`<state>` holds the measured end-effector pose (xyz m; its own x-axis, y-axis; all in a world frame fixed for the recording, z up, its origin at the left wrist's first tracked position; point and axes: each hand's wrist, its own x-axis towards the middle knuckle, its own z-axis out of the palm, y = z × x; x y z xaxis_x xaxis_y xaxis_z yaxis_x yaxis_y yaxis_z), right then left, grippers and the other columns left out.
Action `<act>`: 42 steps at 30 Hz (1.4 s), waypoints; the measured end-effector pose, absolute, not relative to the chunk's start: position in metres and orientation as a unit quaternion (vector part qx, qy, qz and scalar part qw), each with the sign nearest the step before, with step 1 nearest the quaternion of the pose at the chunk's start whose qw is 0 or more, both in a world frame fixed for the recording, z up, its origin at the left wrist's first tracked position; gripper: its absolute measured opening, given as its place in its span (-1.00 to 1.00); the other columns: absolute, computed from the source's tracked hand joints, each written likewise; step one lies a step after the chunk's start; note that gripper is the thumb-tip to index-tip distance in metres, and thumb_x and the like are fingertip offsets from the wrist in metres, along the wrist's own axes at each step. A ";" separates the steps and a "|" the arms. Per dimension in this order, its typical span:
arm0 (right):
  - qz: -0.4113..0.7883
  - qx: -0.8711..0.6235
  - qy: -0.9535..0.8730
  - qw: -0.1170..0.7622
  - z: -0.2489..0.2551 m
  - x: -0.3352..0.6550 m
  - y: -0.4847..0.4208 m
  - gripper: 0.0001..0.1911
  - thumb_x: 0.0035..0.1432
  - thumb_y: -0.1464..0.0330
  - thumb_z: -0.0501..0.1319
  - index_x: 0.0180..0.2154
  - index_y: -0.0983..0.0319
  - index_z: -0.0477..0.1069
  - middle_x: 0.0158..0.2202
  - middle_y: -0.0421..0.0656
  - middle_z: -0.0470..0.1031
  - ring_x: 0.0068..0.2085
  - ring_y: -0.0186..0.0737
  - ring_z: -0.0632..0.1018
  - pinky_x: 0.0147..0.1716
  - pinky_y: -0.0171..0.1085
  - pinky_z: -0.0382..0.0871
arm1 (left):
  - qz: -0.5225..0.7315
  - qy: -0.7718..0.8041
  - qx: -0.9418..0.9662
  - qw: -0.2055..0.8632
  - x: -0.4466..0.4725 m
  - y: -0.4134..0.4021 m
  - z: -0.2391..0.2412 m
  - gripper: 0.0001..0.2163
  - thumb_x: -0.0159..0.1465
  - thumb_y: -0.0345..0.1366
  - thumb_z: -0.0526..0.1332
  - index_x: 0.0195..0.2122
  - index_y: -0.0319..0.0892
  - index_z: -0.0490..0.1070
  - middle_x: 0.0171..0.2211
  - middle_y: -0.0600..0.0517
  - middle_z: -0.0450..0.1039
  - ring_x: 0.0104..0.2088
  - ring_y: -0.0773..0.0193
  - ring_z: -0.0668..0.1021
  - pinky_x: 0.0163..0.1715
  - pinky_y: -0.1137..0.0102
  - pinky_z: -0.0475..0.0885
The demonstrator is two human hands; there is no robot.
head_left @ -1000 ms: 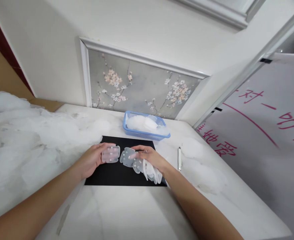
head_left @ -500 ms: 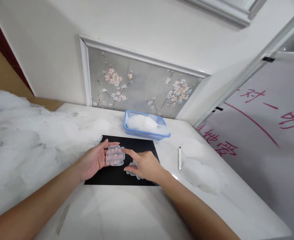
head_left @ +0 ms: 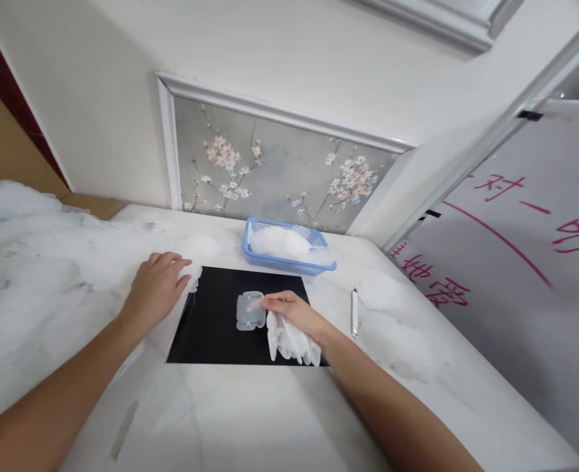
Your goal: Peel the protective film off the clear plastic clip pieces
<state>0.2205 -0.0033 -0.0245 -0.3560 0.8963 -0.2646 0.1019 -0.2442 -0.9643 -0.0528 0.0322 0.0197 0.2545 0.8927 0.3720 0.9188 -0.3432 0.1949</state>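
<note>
My right hand [head_left: 296, 313] rests on the black mat [head_left: 210, 328]. Its thumb and forefinger pinch a clear plastic piece [head_left: 248, 312] that lies on the mat. Several more clear pieces [head_left: 289, 342] are fanned out under its palm. My left hand [head_left: 155, 287] is off the mat's left edge, fingers curled over a clear piece [head_left: 192, 274] at the rim of the big white heap [head_left: 38, 275].
A blue basket [head_left: 289, 262] holding clear pieces stands behind the mat by the flowered wall panel. A white pen-like tool [head_left: 354, 312] and a smaller pile of clear pieces [head_left: 397, 334] lie to the right. A whiteboard with red writing [head_left: 525, 249] leans at the right.
My left hand left the mat and went left to the heap. The piece it held now lies on the mat under my right fingers. The fanned stack shows again under my right hand.
</note>
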 end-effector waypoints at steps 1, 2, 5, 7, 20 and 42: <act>0.651 -0.472 -0.504 0.314 -0.024 0.223 -0.002 -0.63 -0.01 0.15 0.29 -0.29 0.32 0.58 -0.66 -0.26 0.30 -0.63 -0.41 0.26 -0.61 -0.37 0.09 | -0.187 -0.579 -0.791 0.064 -0.058 0.034 0.021 -0.66 0.25 -0.24 0.03 -0.09 -0.23 0.51 -0.09 -0.20 0.47 -0.07 -0.09 0.43 -0.03 0.08 0.29; 0.664 -0.473 -0.486 0.314 -0.023 0.225 0.000 -0.67 -0.04 0.19 0.31 -0.31 0.32 0.58 -0.67 -0.27 0.30 -0.63 -0.42 0.26 -0.61 -0.38 0.09 | -0.164 -0.585 -0.790 0.083 -0.061 0.035 0.023 -0.66 0.26 -0.23 0.04 -0.08 -0.23 0.50 -0.09 -0.21 0.47 -0.10 -0.08 0.43 -0.06 0.10 0.31; 0.686 -0.484 -0.445 0.312 -0.019 0.227 0.000 -0.76 -0.05 0.28 0.31 -0.36 0.32 0.58 -0.67 -0.28 0.30 -0.63 -0.42 0.28 -0.62 -0.38 0.11 | -0.117 -0.590 -0.793 0.099 -0.065 0.034 0.026 -0.67 0.27 -0.19 0.06 -0.09 -0.21 0.51 -0.12 -0.19 0.48 -0.16 -0.06 0.43 -0.13 0.16 0.32; 0.693 -0.493 -0.426 0.309 -0.017 0.227 -0.001 -0.79 -0.05 0.31 0.30 -0.38 0.32 0.58 -0.67 -0.27 0.32 -0.64 -0.42 0.29 -0.63 -0.38 0.13 | -0.101 -0.596 -0.791 0.096 -0.065 0.033 0.027 -0.70 0.25 -0.21 0.07 -0.12 -0.17 0.53 -0.14 -0.17 0.48 -0.18 -0.07 0.43 -0.18 0.17 0.32; 0.715 -0.461 -0.434 0.298 -0.019 0.228 -0.001 -0.73 -0.01 0.27 0.30 -0.32 0.35 0.59 -0.64 -0.23 0.36 -0.64 -0.43 0.29 -0.62 -0.39 0.17 | -0.168 -0.643 -0.747 -0.020 -0.068 0.026 0.042 -0.92 0.10 -0.33 0.19 -0.53 -0.14 0.35 -0.37 -0.08 0.34 -0.45 0.10 0.44 -0.41 0.25 0.28; 0.617 -0.488 -0.456 0.417 -0.032 0.225 0.004 -0.48 -0.08 -0.04 0.31 -0.61 0.25 0.25 -0.62 -0.22 0.33 -0.61 -0.40 0.30 -0.57 -0.35 0.17 | -0.396 -0.494 -0.359 -0.686 -0.008 0.004 0.013 -0.82 0.21 -0.27 0.25 -0.22 -0.19 0.33 -0.22 -0.05 0.50 -0.24 0.17 0.58 -0.17 0.25 0.48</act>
